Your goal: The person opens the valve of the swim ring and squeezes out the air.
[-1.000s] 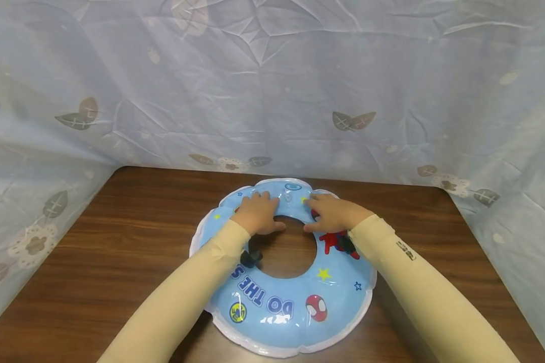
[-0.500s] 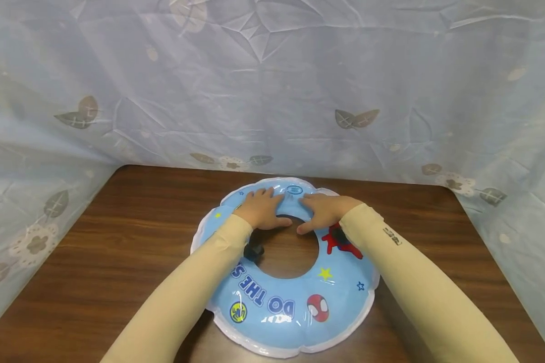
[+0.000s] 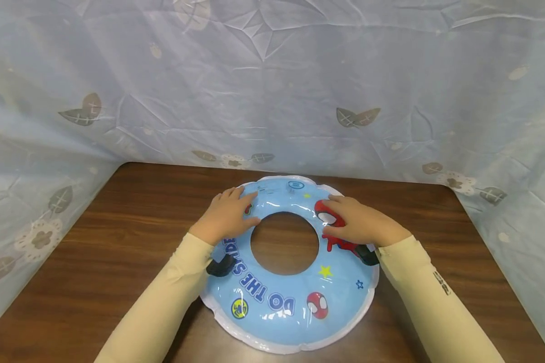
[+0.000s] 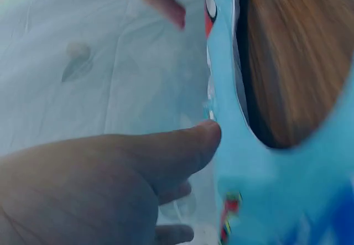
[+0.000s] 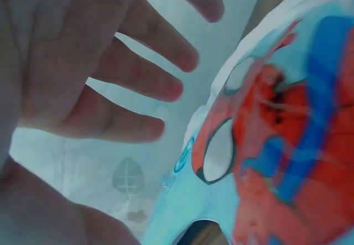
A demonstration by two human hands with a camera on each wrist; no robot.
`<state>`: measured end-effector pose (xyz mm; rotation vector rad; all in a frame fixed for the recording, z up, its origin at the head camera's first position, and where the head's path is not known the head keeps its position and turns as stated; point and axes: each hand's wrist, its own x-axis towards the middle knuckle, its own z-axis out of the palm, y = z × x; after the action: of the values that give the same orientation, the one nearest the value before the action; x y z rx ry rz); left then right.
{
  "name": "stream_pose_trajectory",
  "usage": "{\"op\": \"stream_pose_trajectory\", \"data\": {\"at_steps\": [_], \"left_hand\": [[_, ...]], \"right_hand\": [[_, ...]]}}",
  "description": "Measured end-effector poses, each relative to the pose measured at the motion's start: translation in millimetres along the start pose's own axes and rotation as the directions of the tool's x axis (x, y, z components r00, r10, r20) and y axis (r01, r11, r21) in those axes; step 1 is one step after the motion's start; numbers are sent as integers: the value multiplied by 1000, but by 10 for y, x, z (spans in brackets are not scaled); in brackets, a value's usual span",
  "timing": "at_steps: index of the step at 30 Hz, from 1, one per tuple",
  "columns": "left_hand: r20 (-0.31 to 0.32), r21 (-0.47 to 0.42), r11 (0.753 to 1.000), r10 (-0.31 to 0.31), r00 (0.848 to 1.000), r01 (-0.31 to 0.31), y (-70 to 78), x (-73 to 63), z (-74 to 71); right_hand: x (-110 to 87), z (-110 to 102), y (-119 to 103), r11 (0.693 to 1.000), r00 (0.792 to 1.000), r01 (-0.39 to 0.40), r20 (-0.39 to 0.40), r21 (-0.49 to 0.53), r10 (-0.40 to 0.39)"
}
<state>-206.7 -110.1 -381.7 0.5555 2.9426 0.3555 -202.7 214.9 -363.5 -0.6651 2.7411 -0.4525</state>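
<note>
A light blue inflated swim ring [image 3: 277, 330] with a white scalloped edge lies flat on the table, printed with red masked heads, stars and lettering. Over its far left part is my left hand [image 3: 227, 214], fingers spread and thumb toward the hole. In the left wrist view that thumb overlaps the ring's surface. My right hand [image 3: 361, 220] is over the right part, beside a red masked figure [image 3: 333, 217]. The right wrist view shows its fingers [image 5: 149, 79] extended and apart, with nothing in the palm. Each wrist carries a small black device [image 3: 221, 265].
The dark brown wooden table [image 3: 95, 262] extends to both sides of the ring. A pale curtain [image 3: 263, 91] with leaf and flower prints hangs behind the table and along its left and right sides.
Both hands have moved apart from the ring's far middle, the left going left and the right going right. The ring stays in nearly the same place.
</note>
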Motion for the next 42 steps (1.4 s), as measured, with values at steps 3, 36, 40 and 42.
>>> {"op": "stream_pose_trajectory", "data": {"at_steps": [3, 36, 40, 42], "left_hand": [[19, -7, 1000, -20, 1000, 20, -114, -108, 26], [143, -73, 990, -109, 984, 120, -82, -396, -55], [173, -81, 986, -129, 977, 144, -40, -447, -125], [218, -90, 983, -140, 966, 163, -11, -481, -170]], "right_hand": [[-132, 64, 49, 999, 1000, -9, 3, 43, 9], [-350, 266, 5, 986, 990, -140, 36, 89, 137], [-390, 227, -33, 990, 991, -129, 30, 59, 127], [-421, 202, -59, 991, 992, -119, 51, 67, 116]]}}
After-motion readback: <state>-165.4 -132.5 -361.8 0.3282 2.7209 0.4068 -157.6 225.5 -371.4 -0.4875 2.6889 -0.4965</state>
